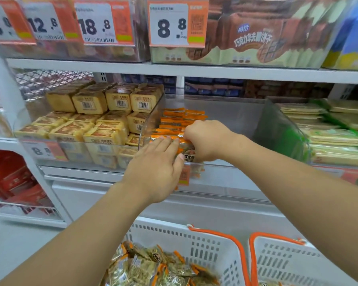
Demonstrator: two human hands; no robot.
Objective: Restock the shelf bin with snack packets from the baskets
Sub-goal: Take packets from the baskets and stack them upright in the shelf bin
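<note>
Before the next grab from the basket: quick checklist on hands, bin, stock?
1. Right hand inside the clear shelf bin, grip curled on orange snack packets: ok.
2. Left hand with fingers straight, pressing the front packets: ok.
3. Packets sit in a row at the bin's left side; room to the right: ok.
4. Left basket has packets to take: ok.
5. Right basket contents: cannot tell, mostly out of view.
6. Right hand released its packets: not ok, not yet.
</note>
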